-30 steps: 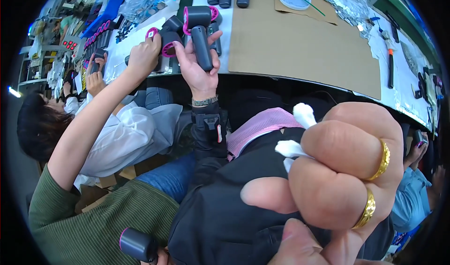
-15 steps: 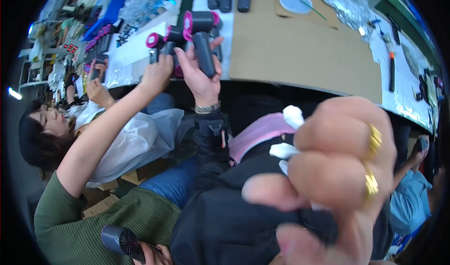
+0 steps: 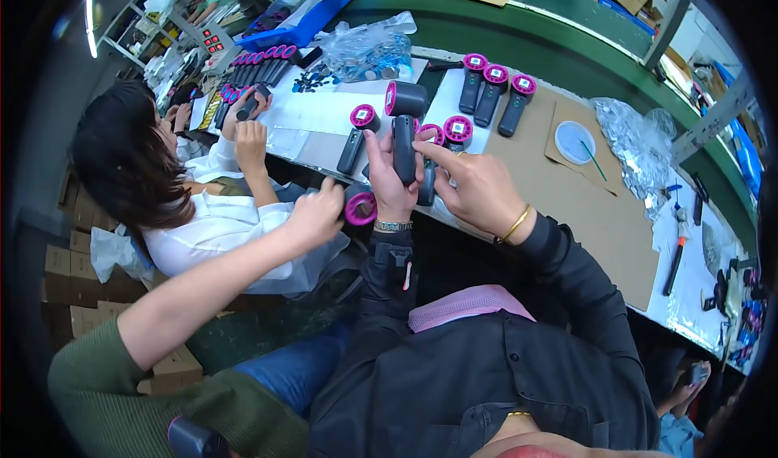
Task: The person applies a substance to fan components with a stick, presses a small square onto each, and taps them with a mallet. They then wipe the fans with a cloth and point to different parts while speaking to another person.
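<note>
A dark grey, hair-dryer-shaped handheld fan lies upright across the palm of my left hand, its round head with a magenta ring pointing away from me. My left fingers and thumb are closed around its handle. From the right, my right hand reaches in, index finger stretched out to the handle's upper right side, thumb apart below. I see nothing held in it. Just beyond my hands, several similar fans with magenta rings stand or lie close together, among them one fan to the left.
A co-worker's hand beside my left forearm is near another fan. A person in white sits farther left. On the cardboard-covered bench are fans, a round white lid, plastic bags and an orange-and-black tool.
My right hand has moved from close in front of the camera to the fan in my left hand. The co-worker's hand has moved nearer to me. The view has shifted.
</note>
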`<state>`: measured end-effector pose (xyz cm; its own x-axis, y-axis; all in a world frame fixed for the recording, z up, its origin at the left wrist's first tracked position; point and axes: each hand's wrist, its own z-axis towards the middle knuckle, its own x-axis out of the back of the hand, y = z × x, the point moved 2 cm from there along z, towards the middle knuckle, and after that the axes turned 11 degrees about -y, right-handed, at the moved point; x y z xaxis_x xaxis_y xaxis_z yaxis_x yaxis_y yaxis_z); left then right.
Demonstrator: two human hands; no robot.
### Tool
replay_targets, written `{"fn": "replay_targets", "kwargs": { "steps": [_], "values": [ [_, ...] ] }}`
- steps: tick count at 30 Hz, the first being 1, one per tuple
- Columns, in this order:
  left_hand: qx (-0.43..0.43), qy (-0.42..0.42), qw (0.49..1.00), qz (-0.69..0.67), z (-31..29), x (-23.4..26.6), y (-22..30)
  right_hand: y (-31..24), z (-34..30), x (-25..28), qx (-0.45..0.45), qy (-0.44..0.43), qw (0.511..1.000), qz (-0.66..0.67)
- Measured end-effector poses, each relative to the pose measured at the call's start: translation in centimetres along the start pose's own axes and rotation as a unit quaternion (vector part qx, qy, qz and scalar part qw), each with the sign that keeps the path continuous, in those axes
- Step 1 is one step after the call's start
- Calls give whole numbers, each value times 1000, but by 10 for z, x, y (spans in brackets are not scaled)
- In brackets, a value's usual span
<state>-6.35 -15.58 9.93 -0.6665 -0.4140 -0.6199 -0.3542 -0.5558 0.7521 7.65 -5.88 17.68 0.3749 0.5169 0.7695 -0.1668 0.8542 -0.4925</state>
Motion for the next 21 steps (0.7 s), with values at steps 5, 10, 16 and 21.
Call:
{"fn": "replay_targets", "kwargs": {
  "steps": [5,10,16,21],
  "values": [
    [-4,15,1000,-15,2,11,4,6,19,-17,-20,-46,999,-9],
    [-9,58,998,2,1,17,10,5,32,-32,-19,-51,998,-10],
    [-10,120,993,1,-8,32,17,-7,42,-44,-15,-114,993,-1],
    [-3,165,986,33,-25,43,32,-22,47,-51,-11,-186,982,15]
  ]
}}
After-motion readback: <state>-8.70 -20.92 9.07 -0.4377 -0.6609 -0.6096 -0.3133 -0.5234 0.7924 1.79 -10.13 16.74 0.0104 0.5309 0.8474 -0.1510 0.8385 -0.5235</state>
